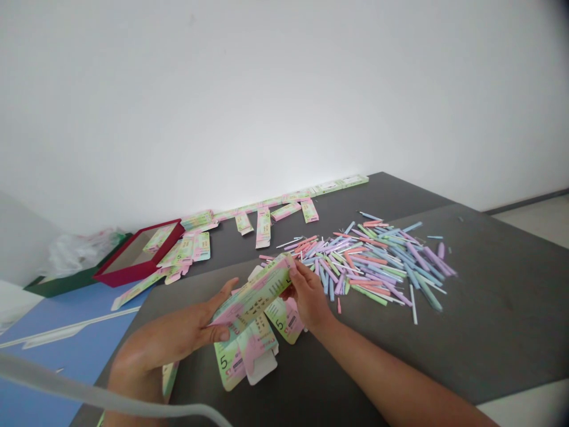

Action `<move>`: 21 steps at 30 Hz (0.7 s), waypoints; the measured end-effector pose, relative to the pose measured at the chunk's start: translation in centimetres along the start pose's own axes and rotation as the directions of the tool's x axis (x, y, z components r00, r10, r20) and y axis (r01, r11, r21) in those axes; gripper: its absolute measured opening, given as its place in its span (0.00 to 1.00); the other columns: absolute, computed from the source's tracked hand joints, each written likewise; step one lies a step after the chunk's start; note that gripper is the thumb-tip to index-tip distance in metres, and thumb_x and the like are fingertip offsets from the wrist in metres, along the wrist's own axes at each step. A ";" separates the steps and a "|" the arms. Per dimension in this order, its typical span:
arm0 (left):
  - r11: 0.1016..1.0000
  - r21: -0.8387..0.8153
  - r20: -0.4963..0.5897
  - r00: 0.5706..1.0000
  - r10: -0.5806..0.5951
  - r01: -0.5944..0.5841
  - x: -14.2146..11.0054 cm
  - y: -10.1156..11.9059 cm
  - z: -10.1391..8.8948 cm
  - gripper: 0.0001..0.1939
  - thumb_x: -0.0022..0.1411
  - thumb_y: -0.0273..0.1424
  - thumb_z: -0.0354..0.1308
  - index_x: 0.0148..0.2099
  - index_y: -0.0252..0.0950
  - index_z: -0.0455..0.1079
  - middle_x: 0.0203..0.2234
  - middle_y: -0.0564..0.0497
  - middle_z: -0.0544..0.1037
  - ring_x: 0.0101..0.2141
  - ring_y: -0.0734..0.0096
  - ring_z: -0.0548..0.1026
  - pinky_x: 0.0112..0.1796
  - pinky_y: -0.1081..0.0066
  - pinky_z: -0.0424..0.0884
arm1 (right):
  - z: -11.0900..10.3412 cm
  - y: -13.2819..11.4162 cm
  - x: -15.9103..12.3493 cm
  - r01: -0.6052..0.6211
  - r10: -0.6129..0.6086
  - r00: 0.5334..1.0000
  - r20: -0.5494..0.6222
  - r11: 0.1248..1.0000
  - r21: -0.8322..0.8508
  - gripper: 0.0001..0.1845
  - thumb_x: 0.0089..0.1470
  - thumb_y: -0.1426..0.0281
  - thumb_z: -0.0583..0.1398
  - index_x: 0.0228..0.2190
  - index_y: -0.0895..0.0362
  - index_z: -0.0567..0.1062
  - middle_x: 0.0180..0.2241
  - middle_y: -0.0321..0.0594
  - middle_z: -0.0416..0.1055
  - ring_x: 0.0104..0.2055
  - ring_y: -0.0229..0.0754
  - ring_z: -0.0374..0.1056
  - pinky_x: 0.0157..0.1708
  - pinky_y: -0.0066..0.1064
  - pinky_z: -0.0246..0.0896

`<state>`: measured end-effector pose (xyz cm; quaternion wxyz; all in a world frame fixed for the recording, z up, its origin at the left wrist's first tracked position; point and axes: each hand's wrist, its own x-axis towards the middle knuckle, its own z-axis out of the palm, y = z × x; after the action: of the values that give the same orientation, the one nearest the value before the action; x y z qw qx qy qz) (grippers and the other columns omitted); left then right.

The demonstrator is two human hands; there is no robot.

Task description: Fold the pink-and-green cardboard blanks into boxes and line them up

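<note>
Head view: left hand (171, 341) at 7 o'clock, thumb and fingers (217, 334) spread around the lower end of a pastel carton (253, 295), gripping it; right hand (307, 295) at center, pinching the upper end. Flat cartons (246, 359) just below (printed "5"), pastel sticks (373, 261) at 2 o'clock on the dark table (489, 332), red box (137, 255) at 10 o'clock.

A big black 5 (223, 362) is showing on a green and pink paper box (231, 370) that is lying on the tabletop (466, 356), and another 5 (279, 324) is showing on a second box (284, 320) just beside it. The long box (253, 293) up in the air is showing rows of small dark print (255, 299), but those tiny words are too small to read.
</note>
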<state>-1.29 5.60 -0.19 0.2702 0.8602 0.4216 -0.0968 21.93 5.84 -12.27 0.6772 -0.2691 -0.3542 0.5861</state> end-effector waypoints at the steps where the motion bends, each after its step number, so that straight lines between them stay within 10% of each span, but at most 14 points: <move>1: 1.000 -0.016 0.003 1.000 0.001 -0.001 0.0 0.0 0.0 0.46 0.65 0.58 0.42 0.72 0.39 0.27 0.68 0.43 0.41 0.64 0.52 0.53 0.59 0.60 0.54 | 0.0 -0.1 -0.1 0.031 -0.030 0.999 0.012 0.998 -0.054 0.14 0.57 0.59 0.57 0.37 0.56 0.75 0.23 0.32 0.65 0.21 0.32 0.61 0.20 0.23 0.60; 21: 0.997 -0.056 0.046 0.997 -0.059 0.062 -0.4 0.8 -0.3 0.52 0.61 0.63 0.39 0.72 0.34 0.26 0.69 0.42 0.38 0.65 0.53 0.47 0.61 0.62 0.47 | 0.0 0.5 -1.3 0.200 -0.185 0.980 0.077 0.931 -0.306 0.26 0.63 0.64 0.52 0.61 0.45 0.58 0.52 0.43 0.64 0.35 0.37 0.67 0.33 0.30 0.70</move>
<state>-0.97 5.10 0.52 0.3009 0.8365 0.4440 -0.1119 21.55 4.67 -12.87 0.6719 -0.3229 -0.4829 0.4595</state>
